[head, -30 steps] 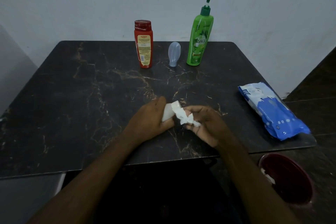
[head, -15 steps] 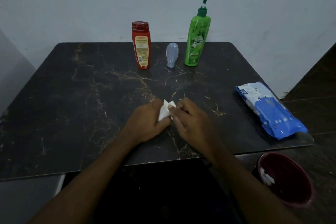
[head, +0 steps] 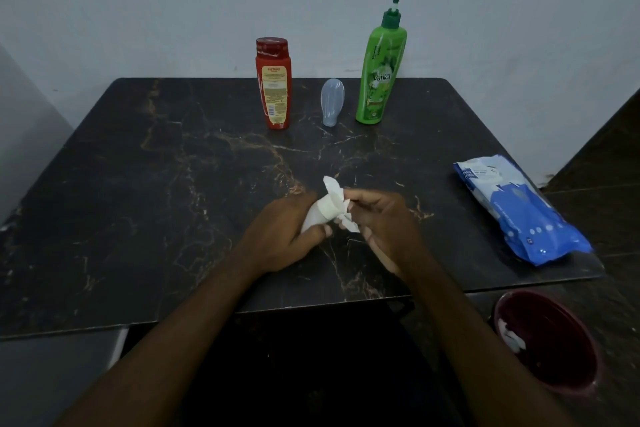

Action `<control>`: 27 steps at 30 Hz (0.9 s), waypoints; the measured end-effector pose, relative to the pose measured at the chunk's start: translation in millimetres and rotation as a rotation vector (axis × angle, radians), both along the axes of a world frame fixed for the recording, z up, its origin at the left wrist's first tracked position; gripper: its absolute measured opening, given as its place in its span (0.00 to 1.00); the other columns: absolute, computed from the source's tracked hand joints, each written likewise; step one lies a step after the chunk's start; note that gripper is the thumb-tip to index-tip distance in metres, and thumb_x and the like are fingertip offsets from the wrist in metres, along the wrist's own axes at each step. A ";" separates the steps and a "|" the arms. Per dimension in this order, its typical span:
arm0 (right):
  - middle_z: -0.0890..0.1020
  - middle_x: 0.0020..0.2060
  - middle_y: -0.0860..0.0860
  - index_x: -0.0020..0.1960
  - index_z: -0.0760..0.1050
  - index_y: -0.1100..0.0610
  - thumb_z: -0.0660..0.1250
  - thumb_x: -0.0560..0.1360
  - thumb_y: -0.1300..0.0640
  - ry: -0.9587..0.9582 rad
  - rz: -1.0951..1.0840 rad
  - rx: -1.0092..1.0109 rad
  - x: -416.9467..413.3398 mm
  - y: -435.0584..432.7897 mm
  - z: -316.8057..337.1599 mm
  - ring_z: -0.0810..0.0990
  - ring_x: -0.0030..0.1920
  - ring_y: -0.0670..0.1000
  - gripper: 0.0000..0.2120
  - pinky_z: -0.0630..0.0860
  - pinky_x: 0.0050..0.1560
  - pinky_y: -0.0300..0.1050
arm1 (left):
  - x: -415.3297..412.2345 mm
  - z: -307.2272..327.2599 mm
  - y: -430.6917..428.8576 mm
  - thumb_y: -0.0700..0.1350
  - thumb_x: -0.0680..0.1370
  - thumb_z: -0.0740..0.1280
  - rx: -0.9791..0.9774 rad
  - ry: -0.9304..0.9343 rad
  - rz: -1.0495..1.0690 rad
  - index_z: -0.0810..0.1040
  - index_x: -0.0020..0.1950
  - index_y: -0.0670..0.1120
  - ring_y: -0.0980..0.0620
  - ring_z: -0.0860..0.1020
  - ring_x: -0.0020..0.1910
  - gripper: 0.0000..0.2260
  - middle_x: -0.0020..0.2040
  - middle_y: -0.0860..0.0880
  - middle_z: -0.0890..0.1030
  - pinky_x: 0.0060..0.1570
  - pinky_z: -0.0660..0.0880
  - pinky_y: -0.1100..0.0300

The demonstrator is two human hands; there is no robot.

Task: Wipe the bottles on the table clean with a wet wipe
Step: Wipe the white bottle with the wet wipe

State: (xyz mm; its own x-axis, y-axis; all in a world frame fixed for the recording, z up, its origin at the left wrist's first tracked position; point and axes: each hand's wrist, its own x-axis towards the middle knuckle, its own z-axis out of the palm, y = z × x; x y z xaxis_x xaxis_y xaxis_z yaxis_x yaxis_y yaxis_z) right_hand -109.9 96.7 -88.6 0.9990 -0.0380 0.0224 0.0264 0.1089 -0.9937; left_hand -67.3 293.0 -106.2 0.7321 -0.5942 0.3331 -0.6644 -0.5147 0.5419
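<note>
At the near middle of the table (head: pixel 138 201), the left hand (head: pixel 280 236) grips a small white bottle (head: pixel 320 213), fingers and thumb curled round its body. Its long axis runs from the left palm up and to the right, so the capped end juts out toward the right hand (head: pixel 381 222). The right hand pinches a crumpled wet wipe (head: pixel 334 189) between thumb and fingertips; the wipe lies against the capped end. Whether the bottle touches the table top cannot be told. The right hand is nearer the exposed end, while the left palm covers the body; wiping the body would probably require a turn or a shifted grip. Along the far edge stand a red bottle (head: pixel 273 83) and a green pump bottle (head: pixel 379 80), with a clear bottle (head: pixel 331 101) between them, all well apart from both hands
</note>
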 end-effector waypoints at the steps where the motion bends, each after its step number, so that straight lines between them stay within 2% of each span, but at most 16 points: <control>1: 0.84 0.52 0.58 0.58 0.80 0.62 0.62 0.77 0.71 0.013 0.046 0.076 0.5 1.0 2.1 0.84 0.51 0.52 0.13 0.81 0.50 0.44 | -0.3 0.3 0.5 0.57 0.78 0.62 -0.022 0.010 0.000 0.76 0.55 0.50 0.55 0.76 0.39 0.13 0.42 0.54 0.79 0.39 0.72 0.52; 4: 0.85 0.48 0.59 0.58 0.78 0.69 0.61 0.78 0.72 0.048 0.079 0.159 -1.5 2.3 2.4 0.84 0.43 0.51 0.12 0.79 0.41 0.40 | 0.4 -1.5 1.0 0.58 0.79 0.61 -0.028 0.013 0.029 0.76 0.55 0.50 0.54 0.77 0.40 0.14 0.43 0.54 0.79 0.40 0.73 0.49; 7: 0.85 0.42 0.57 0.51 0.81 0.64 0.61 0.78 0.71 0.095 0.057 0.206 -8.7 3.7 3.6 0.82 0.36 0.50 0.10 0.78 0.36 0.39 | 3.0 -3.4 0.1 0.60 0.79 0.60 -0.026 0.018 0.068 0.75 0.53 0.49 0.53 0.77 0.40 0.16 0.43 0.52 0.79 0.40 0.74 0.47; 12: 0.86 0.45 0.58 0.49 0.82 0.60 0.66 0.75 0.69 0.065 -0.055 0.204 -22.0 -7.3 17.2 0.85 0.39 0.52 0.09 0.81 0.38 0.40 | 1.1 1.5 0.1 0.56 0.75 0.62 -0.035 -0.028 0.073 0.72 0.47 0.48 0.53 0.75 0.36 0.12 0.38 0.52 0.75 0.35 0.73 0.49; 14: 0.87 0.45 0.55 0.50 0.82 0.60 0.69 0.73 0.68 -0.016 -0.105 0.098 -22.1 -18.2 22.5 0.86 0.43 0.53 0.08 0.82 0.42 0.42 | 0.8 2.5 0.8 0.55 0.74 0.63 -0.025 -0.044 0.075 0.72 0.46 0.48 0.53 0.75 0.35 0.11 0.37 0.52 0.75 0.34 0.72 0.50; 16: 0.87 0.44 0.53 0.51 0.83 0.60 0.72 0.72 0.66 -0.102 -0.098 -0.132 -20.2 -27.8 25.6 0.86 0.44 0.52 0.08 0.81 0.44 0.42 | 0.8 2.9 0.7 0.55 0.73 0.64 -0.016 -0.067 0.066 0.72 0.44 0.48 0.53 0.74 0.33 0.11 0.36 0.52 0.75 0.33 0.71 0.52; 18: 0.87 0.43 0.52 0.50 0.84 0.61 0.74 0.72 0.64 -0.179 -0.060 -0.410 -12.8 -23.7 24.0 0.85 0.42 0.46 0.07 0.80 0.45 0.40 | 0.8 2.7 0.3 0.54 0.72 0.64 0.001 -0.091 0.057 0.72 0.43 0.48 0.53 0.73 0.31 0.10 0.34 0.52 0.75 0.31 0.71 0.52; 21: 0.85 0.42 0.60 0.46 0.84 0.67 0.71 0.75 0.63 -0.247 -0.063 -0.611 -1.9 -7.8 16.9 0.80 0.38 0.34 0.06 0.78 0.52 0.44 | 0.8 1.7 0.0 0.54 0.72 0.64 0.014 -0.099 0.055 0.72 0.42 0.50 0.54 0.72 0.30 0.09 0.33 0.54 0.75 0.30 0.70 0.54; 24: 0.83 0.39 0.43 0.45 0.84 0.50 0.71 0.75 0.55 -0.249 0.017 -0.766 -1.3 -9.4 21.8 0.79 0.40 0.38 0.03 0.75 0.46 0.31 | 0.6 1.8 1.0 0.54 0.72 0.65 0.000 -0.089 0.050 0.72 0.41 0.50 0.56 0.72 0.30 0.08 0.32 0.55 0.74 0.30 0.69 0.55; 27: 0.83 0.37 0.42 0.44 0.84 0.48 0.72 0.74 0.56 -0.226 0.067 -0.748 -4.1 -15.6 23.2 0.81 0.39 0.39 0.03 0.75 0.42 0.30 | 0.9 1.5 0.6 0.53 0.72 0.65 -0.004 -0.089 0.047 0.71 0.41 0.50 0.55 0.73 0.30 0.08 0.32 0.54 0.74 0.30 0.69 0.55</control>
